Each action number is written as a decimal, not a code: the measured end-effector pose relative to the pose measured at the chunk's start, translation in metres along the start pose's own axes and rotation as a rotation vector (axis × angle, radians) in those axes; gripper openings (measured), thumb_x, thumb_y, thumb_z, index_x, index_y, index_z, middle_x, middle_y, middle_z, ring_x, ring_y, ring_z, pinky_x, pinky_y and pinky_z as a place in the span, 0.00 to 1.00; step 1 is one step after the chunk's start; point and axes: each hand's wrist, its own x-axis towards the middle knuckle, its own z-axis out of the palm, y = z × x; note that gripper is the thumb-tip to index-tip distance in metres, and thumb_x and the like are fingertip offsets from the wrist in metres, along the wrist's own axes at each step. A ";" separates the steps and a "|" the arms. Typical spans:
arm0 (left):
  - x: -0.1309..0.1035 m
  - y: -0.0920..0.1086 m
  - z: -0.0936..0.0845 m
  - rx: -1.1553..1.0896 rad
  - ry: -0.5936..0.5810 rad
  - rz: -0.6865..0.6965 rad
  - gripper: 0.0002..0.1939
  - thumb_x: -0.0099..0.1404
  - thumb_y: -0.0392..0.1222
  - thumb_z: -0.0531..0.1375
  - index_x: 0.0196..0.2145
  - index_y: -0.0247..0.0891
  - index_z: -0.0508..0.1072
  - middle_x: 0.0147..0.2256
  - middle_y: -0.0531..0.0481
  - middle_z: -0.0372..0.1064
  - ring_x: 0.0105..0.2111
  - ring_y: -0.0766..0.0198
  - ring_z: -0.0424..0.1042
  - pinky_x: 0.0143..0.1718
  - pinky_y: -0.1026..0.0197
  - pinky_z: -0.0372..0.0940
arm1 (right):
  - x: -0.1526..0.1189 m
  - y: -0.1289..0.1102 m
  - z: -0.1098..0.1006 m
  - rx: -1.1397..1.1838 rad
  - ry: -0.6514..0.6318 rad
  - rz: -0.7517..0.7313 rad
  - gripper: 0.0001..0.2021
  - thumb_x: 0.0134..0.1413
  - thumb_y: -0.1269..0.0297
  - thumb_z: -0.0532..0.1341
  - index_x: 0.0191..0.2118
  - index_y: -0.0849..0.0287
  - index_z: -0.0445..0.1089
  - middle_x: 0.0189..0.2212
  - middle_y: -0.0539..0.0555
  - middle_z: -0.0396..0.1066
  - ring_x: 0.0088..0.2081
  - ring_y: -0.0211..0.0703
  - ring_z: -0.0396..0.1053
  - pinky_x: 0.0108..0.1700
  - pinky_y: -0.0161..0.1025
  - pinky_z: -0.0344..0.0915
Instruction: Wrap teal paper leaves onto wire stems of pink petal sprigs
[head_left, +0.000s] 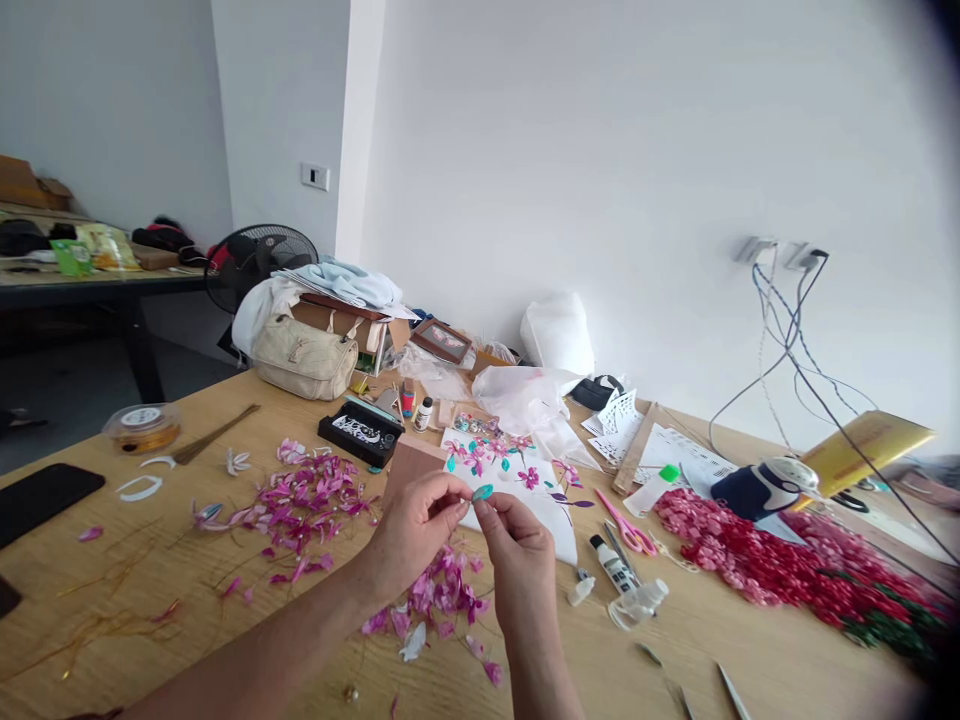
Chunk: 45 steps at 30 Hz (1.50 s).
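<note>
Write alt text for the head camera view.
A small teal piece is held up between a person's left hand and right hand over a wooden table. Pink petals are scattered nearby; pink scissors lie to the right.

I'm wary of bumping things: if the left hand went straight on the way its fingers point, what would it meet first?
Most likely the teal leaf just ahead of the left hand, then the right hand; exact depth is unclear.
</note>
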 end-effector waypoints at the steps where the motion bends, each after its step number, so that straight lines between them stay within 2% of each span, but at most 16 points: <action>1: 0.000 0.001 0.000 -0.007 -0.015 -0.015 0.06 0.56 0.33 0.54 0.31 0.34 0.69 0.25 0.53 0.63 0.27 0.66 0.63 0.29 0.66 0.59 | -0.001 -0.002 0.001 0.019 -0.003 0.005 0.09 0.40 0.59 0.63 0.24 0.60 0.70 0.15 0.44 0.55 0.20 0.33 0.49 0.22 0.32 0.48; 6: 0.004 0.002 -0.005 -0.098 -0.143 -0.054 0.04 0.58 0.37 0.55 0.32 0.36 0.68 0.29 0.52 0.63 0.31 0.66 0.63 0.31 0.66 0.58 | 0.000 -0.004 0.001 0.053 -0.015 0.045 0.10 0.39 0.58 0.63 0.23 0.60 0.70 0.13 0.42 0.49 0.18 0.31 0.42 0.19 0.31 0.41; 9: 0.012 0.001 -0.009 -0.219 -0.232 -0.106 0.06 0.56 0.41 0.58 0.29 0.35 0.67 0.26 0.54 0.61 0.27 0.68 0.61 0.28 0.67 0.56 | 0.000 -0.002 0.001 0.073 -0.042 0.056 0.11 0.38 0.57 0.64 0.23 0.61 0.69 0.13 0.42 0.47 0.18 0.30 0.39 0.19 0.31 0.38; 13: 0.021 -0.003 -0.011 -0.366 -0.283 -0.210 0.10 0.53 0.44 0.60 0.26 0.34 0.65 0.21 0.56 0.57 0.23 0.70 0.57 0.24 0.68 0.52 | -0.001 -0.002 0.001 0.101 -0.106 0.079 0.11 0.40 0.58 0.63 0.21 0.60 0.67 0.13 0.41 0.46 0.17 0.29 0.37 0.19 0.32 0.37; 15: 0.023 -0.002 -0.012 -0.339 -0.296 -0.203 0.10 0.53 0.44 0.59 0.25 0.34 0.65 0.21 0.56 0.57 0.23 0.70 0.57 0.24 0.68 0.52 | -0.002 -0.002 0.001 0.107 -0.150 0.104 0.10 0.41 0.58 0.62 0.22 0.60 0.67 0.12 0.40 0.45 0.16 0.29 0.36 0.18 0.32 0.36; 18: 0.022 0.003 -0.014 -0.161 -0.302 -0.144 0.07 0.55 0.40 0.56 0.24 0.35 0.64 0.21 0.56 0.56 0.23 0.69 0.56 0.25 0.67 0.52 | -0.001 -0.003 0.001 0.103 -0.204 0.119 0.09 0.42 0.59 0.61 0.23 0.60 0.66 0.12 0.39 0.42 0.16 0.29 0.36 0.18 0.32 0.35; 22: 0.020 0.010 -0.016 0.107 -0.272 -0.086 0.06 0.56 0.37 0.53 0.23 0.36 0.61 0.21 0.57 0.54 0.24 0.69 0.55 0.25 0.67 0.51 | 0.001 -0.002 0.001 0.027 -0.167 0.094 0.09 0.41 0.60 0.61 0.22 0.60 0.63 0.12 0.39 0.41 0.17 0.29 0.37 0.19 0.31 0.36; 26: 0.020 0.009 -0.012 0.224 -0.223 -0.059 0.06 0.57 0.36 0.52 0.23 0.37 0.60 0.21 0.57 0.56 0.24 0.68 0.57 0.25 0.67 0.52 | 0.000 -0.002 0.003 -0.060 -0.130 0.075 0.09 0.41 0.60 0.60 0.21 0.60 0.63 0.12 0.39 0.42 0.17 0.29 0.38 0.19 0.31 0.37; 33: 0.020 0.003 -0.009 0.325 -0.135 0.052 0.06 0.55 0.31 0.54 0.23 0.37 0.61 0.21 0.57 0.58 0.23 0.69 0.58 0.25 0.68 0.53 | -0.002 -0.005 0.004 -0.010 -0.234 0.155 0.11 0.42 0.57 0.60 0.22 0.60 0.65 0.13 0.40 0.44 0.17 0.30 0.39 0.19 0.32 0.37; 37: 0.017 -0.004 -0.009 0.237 -0.077 0.106 0.04 0.55 0.31 0.55 0.29 0.37 0.66 0.25 0.55 0.64 0.26 0.68 0.64 0.28 0.68 0.58 | -0.002 -0.003 0.005 -0.021 -0.227 0.171 0.11 0.40 0.58 0.61 0.23 0.61 0.68 0.13 0.42 0.48 0.18 0.30 0.39 0.20 0.33 0.37; 40: 0.013 -0.008 -0.007 0.112 -0.045 0.117 0.11 0.56 0.33 0.56 0.38 0.37 0.68 0.28 0.53 0.67 0.29 0.67 0.66 0.32 0.67 0.61 | -0.001 0.000 0.005 -0.065 -0.207 0.147 0.11 0.41 0.58 0.61 0.23 0.62 0.70 0.14 0.43 0.51 0.19 0.31 0.41 0.21 0.33 0.38; 45: 0.009 -0.005 -0.001 0.043 0.065 0.094 0.02 0.55 0.34 0.57 0.26 0.36 0.69 0.25 0.53 0.64 0.27 0.67 0.64 0.29 0.67 0.60 | -0.002 -0.002 0.007 -0.009 -0.173 0.206 0.12 0.38 0.57 0.62 0.24 0.63 0.72 0.13 0.43 0.49 0.18 0.31 0.41 0.20 0.33 0.38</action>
